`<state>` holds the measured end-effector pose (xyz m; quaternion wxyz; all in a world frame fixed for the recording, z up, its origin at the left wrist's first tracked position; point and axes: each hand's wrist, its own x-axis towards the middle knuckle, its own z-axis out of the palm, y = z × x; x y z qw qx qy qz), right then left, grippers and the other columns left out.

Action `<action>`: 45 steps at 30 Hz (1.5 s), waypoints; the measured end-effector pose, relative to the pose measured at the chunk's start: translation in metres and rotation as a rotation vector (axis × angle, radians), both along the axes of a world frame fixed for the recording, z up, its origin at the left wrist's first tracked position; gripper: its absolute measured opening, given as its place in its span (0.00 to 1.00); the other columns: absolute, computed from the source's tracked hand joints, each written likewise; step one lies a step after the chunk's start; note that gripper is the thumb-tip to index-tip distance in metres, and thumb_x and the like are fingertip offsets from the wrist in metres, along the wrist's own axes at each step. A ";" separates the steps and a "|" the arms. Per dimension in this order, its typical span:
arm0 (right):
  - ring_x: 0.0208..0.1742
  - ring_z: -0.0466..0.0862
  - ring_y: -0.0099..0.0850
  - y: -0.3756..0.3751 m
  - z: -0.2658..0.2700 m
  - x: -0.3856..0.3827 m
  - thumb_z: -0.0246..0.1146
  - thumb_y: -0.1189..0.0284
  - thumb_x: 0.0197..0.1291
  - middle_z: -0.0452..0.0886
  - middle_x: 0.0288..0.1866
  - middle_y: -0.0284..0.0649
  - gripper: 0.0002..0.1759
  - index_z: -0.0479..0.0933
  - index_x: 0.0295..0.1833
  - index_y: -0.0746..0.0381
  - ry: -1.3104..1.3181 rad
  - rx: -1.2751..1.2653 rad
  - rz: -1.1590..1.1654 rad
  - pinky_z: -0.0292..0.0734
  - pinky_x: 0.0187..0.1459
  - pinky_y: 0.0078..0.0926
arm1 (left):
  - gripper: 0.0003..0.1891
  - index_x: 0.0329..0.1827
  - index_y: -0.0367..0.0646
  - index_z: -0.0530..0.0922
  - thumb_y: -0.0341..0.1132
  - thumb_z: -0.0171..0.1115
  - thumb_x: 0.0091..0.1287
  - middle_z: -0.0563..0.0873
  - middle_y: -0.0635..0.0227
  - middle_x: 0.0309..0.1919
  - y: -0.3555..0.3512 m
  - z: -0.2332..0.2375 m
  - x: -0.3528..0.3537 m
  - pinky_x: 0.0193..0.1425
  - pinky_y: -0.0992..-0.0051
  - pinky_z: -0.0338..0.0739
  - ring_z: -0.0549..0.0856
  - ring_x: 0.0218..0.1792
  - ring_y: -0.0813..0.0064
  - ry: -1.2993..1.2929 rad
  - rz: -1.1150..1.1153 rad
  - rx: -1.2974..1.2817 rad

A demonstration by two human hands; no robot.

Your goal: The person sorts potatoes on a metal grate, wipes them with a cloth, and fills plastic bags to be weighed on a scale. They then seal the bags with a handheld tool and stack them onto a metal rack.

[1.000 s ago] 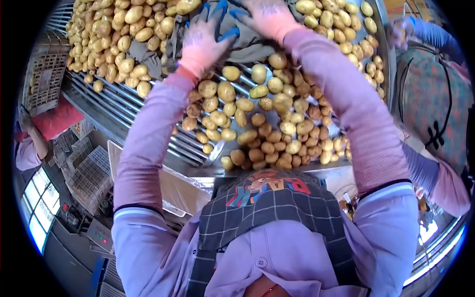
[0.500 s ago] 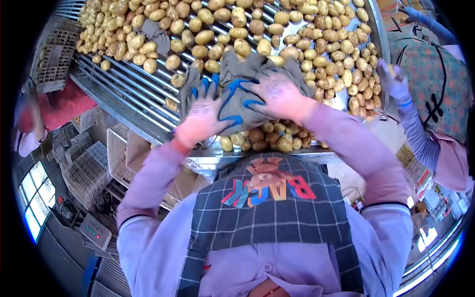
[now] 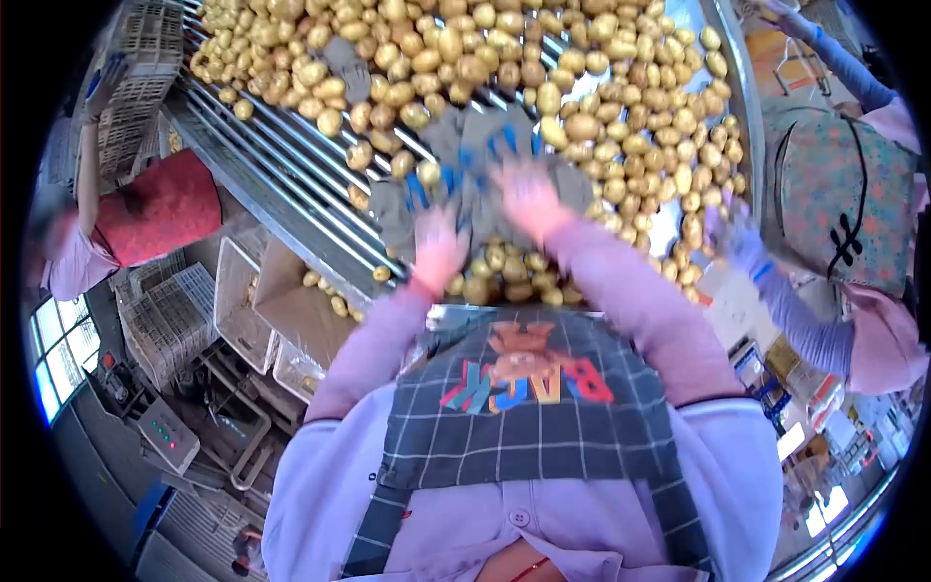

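A crumpled grey cloth [image 3: 485, 131] lies over potatoes on the sloping roller table. My left hand [image 3: 438, 228], in a pale glove with blue fingers, rests on the cloth's near left part, with its fingers stretched out. On the right part of the cloth lies my right hand [image 3: 524, 189], gloved alike, fingers spread and smeared by motion. Neither hand shows a potato in it. Potatoes [image 3: 504, 270] are bunched just below my wrists, against the near edge. A smaller grey piece, looking like a glove [image 3: 349, 70], sits among the potatoes farther up.
More potatoes [image 3: 650, 126] cover the rollers [image 3: 281, 160] at the back and right. At the right, a co-worker's gloved hand [image 3: 737, 238] is at the table's edge. Another person in a red apron [image 3: 160, 209] stands left near stacked crates [image 3: 141, 87]. Bins [image 3: 242, 301] stand below the left edge.
My hands have shifted closer together, and the cloth has changed shape beneath them. The view has moved slightly. The person on the left has raised an arm toward the crates.
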<state>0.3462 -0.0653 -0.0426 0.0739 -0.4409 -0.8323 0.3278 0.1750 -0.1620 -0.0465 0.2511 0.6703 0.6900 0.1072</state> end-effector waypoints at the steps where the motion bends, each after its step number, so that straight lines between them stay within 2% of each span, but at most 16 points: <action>1: 0.65 0.66 0.50 -0.026 0.019 0.009 0.57 0.60 0.57 0.69 0.63 0.49 0.17 0.76 0.50 0.54 -0.082 0.394 0.066 0.56 0.63 0.60 | 0.27 0.61 0.40 0.71 0.38 0.60 0.56 0.75 0.46 0.52 -0.028 0.001 0.000 0.59 0.50 0.63 0.72 0.55 0.44 -0.070 -0.034 0.158; 3: 0.65 0.67 0.47 -0.055 0.049 0.036 0.59 0.61 0.54 0.70 0.63 0.45 0.21 0.75 0.56 0.45 -0.020 0.278 0.203 0.55 0.64 0.60 | 0.30 0.65 0.51 0.69 0.38 0.61 0.56 0.62 0.59 0.70 -0.049 0.040 0.009 0.71 0.45 0.46 0.57 0.68 0.42 0.043 -0.194 0.046; 6: 0.59 0.72 0.43 -0.047 0.050 0.051 0.61 0.60 0.55 0.74 0.57 0.40 0.20 0.77 0.54 0.48 -0.192 0.163 0.248 0.63 0.62 0.49 | 0.25 0.58 0.47 0.76 0.39 0.64 0.53 0.75 0.57 0.59 -0.039 0.033 0.013 0.67 0.49 0.57 0.68 0.61 0.46 -0.003 -0.119 0.114; 8: 0.52 0.76 0.43 -0.010 0.056 0.034 0.63 0.58 0.54 0.77 0.52 0.42 0.21 0.77 0.54 0.50 0.067 -0.245 -0.215 0.71 0.55 0.40 | 0.22 0.51 0.43 0.79 0.37 0.65 0.51 0.81 0.56 0.46 -0.001 0.041 -0.001 0.57 0.57 0.69 0.77 0.50 0.52 -0.353 0.178 0.034; 11: 0.48 0.78 0.42 0.061 0.128 0.001 0.66 0.55 0.51 0.77 0.48 0.41 0.25 0.76 0.55 0.50 0.236 0.315 -0.049 0.74 0.48 0.37 | 0.22 0.46 0.40 0.82 0.32 0.67 0.44 0.83 0.55 0.35 0.047 0.115 -0.046 0.49 0.63 0.74 0.81 0.40 0.55 -0.334 0.190 0.450; 14: 0.60 0.69 0.45 0.137 0.193 -0.064 0.69 0.60 0.45 0.69 0.59 0.43 0.32 0.72 0.61 0.48 0.248 0.499 0.051 0.59 0.62 0.46 | 0.27 0.54 0.42 0.78 0.26 0.65 0.45 0.78 0.54 0.54 0.100 0.173 -0.102 0.64 0.62 0.64 0.74 0.58 0.54 -0.133 0.223 0.471; 16: 0.70 0.58 0.51 0.182 0.175 -0.114 0.66 0.57 0.49 0.62 0.67 0.50 0.38 0.64 0.68 0.47 0.238 0.578 -0.005 0.47 0.70 0.52 | 0.35 0.67 0.43 0.65 0.31 0.66 0.54 0.61 0.53 0.68 0.144 0.169 -0.130 0.70 0.61 0.55 0.59 0.69 0.56 0.046 0.305 0.612; 18: 0.72 0.55 0.51 0.213 0.128 -0.166 0.62 0.52 0.52 0.59 0.70 0.51 0.38 0.62 0.70 0.47 0.044 0.546 0.032 0.42 0.70 0.56 | 0.41 0.71 0.45 0.59 0.43 0.67 0.54 0.56 0.51 0.71 0.187 0.085 -0.167 0.72 0.52 0.48 0.53 0.72 0.51 0.153 0.249 0.470; 21: 0.72 0.55 0.51 0.239 0.038 -0.219 0.60 0.48 0.52 0.59 0.71 0.51 0.40 0.60 0.71 0.46 -0.100 0.610 0.148 0.41 0.71 0.57 | 0.54 0.72 0.47 0.56 0.64 0.66 0.43 0.51 0.49 0.72 0.251 0.044 -0.149 0.68 0.36 0.36 0.48 0.71 0.40 0.623 0.301 0.173; 24: 0.72 0.56 0.52 0.260 0.029 -0.232 0.61 0.50 0.51 0.61 0.68 0.56 0.39 0.63 0.68 0.51 0.032 0.275 0.238 0.47 0.71 0.49 | 0.52 0.72 0.47 0.55 0.60 0.68 0.44 0.56 0.48 0.70 0.262 0.021 -0.183 0.70 0.40 0.41 0.53 0.71 0.45 0.562 0.247 0.303; 28: 0.69 0.60 0.51 0.228 0.026 -0.194 0.62 0.55 0.51 0.63 0.66 0.58 0.35 0.67 0.66 0.51 0.142 0.622 0.096 0.51 0.71 0.44 | 0.45 0.69 0.46 0.62 0.56 0.66 0.48 0.60 0.47 0.69 0.234 0.034 -0.139 0.71 0.48 0.47 0.57 0.70 0.46 0.352 0.301 0.349; 36: 0.70 0.61 0.48 0.095 0.022 -0.041 0.61 0.61 0.53 0.65 0.67 0.48 0.26 0.73 0.60 0.49 -0.010 0.343 0.054 0.59 0.67 0.40 | 0.39 0.65 0.44 0.68 0.53 0.66 0.50 0.70 0.50 0.62 0.116 0.033 -0.017 0.71 0.53 0.53 0.68 0.63 0.50 0.136 0.048 0.144; 38: 0.66 0.66 0.46 0.060 0.018 -0.010 0.62 0.60 0.53 0.69 0.63 0.45 0.23 0.75 0.57 0.48 0.006 0.358 -0.040 0.63 0.64 0.41 | 0.31 0.58 0.50 0.77 0.49 0.69 0.50 0.78 0.53 0.55 0.089 0.023 -0.012 0.63 0.60 0.66 0.75 0.55 0.51 -0.104 0.058 0.268; 39: 0.63 0.68 0.44 0.043 0.027 0.004 0.63 0.59 0.53 0.71 0.60 0.44 0.21 0.77 0.54 0.47 0.001 0.373 -0.102 0.65 0.62 0.42 | 0.25 0.53 0.50 0.81 0.44 0.70 0.49 0.82 0.54 0.46 0.084 0.033 -0.011 0.56 0.61 0.71 0.79 0.49 0.54 -0.508 0.170 0.185; 41: 0.58 0.72 0.45 0.017 0.041 0.036 0.66 0.57 0.49 0.74 0.55 0.42 0.23 0.78 0.53 0.47 -0.010 0.173 -0.076 0.66 0.59 0.42 | 0.21 0.48 0.55 0.83 0.41 0.71 0.47 0.84 0.59 0.41 0.070 0.033 -0.016 0.46 0.62 0.76 0.82 0.37 0.56 -0.237 0.141 0.198; 45: 0.51 0.75 0.46 0.042 0.105 0.080 0.70 0.61 0.44 0.76 0.49 0.45 0.27 0.78 0.54 0.49 0.249 0.124 -0.128 0.70 0.55 0.40 | 0.21 0.45 0.54 0.84 0.39 0.73 0.43 0.84 0.60 0.40 0.108 0.108 -0.008 0.40 0.67 0.79 0.84 0.37 0.59 -0.323 -0.209 0.421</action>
